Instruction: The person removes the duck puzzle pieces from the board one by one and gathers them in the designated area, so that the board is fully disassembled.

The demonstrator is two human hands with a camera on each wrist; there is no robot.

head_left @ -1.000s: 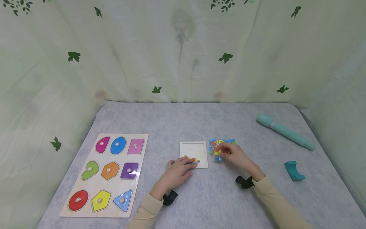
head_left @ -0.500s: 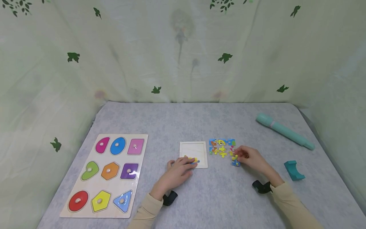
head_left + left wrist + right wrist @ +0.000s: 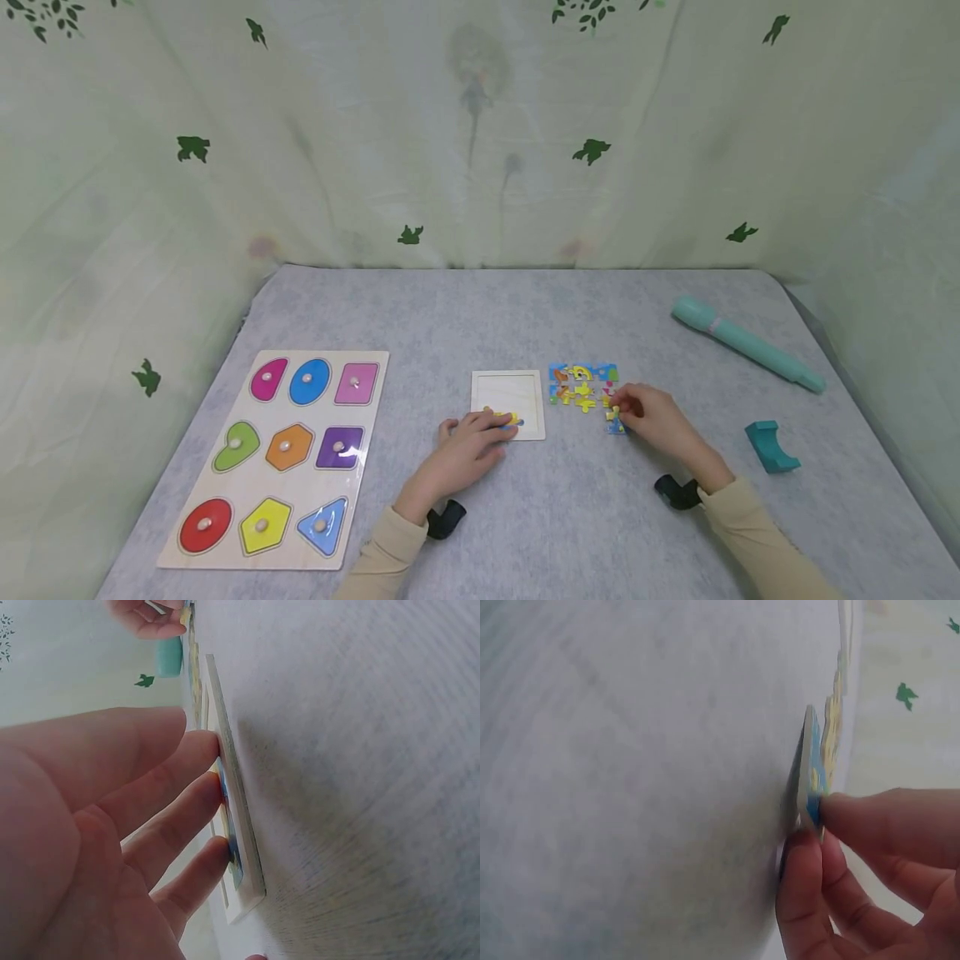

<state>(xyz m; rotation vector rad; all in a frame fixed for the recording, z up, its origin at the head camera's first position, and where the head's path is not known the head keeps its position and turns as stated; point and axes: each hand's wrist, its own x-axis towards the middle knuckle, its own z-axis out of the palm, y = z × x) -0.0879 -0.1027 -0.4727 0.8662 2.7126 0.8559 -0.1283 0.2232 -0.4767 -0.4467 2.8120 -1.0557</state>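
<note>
My left hand (image 3: 467, 452) lies over the near edge of a small white puzzle frame (image 3: 525, 387). Its extended fingertips touch blue-and-yellow jigsaw pieces (image 3: 504, 418) inside the frame, partly hidden under the fingers. To the right, my right hand (image 3: 660, 419) pinches a blue-and-yellow jigsaw piece (image 3: 616, 423) between thumb and fingers. The right wrist view shows this jigsaw piece (image 3: 814, 769) tilted up, close over the table. Just beyond it lies a group of colourful jigsaw pieces (image 3: 582, 387), the back ones lined up and the nearer ones slightly apart.
A wooden peg board (image 3: 372, 437) with several coloured knob shapes lies at the left. At the back right is a long teal tube-like stick (image 3: 757, 350), with a teal arch block (image 3: 772, 448) nearer. A patterned curtain (image 3: 480, 208) stands behind the grey table (image 3: 420, 325).
My right hand has moved right with the jigsaw piece, from over the group to its near right corner, then slightly back left. My left hand has stayed still.
</note>
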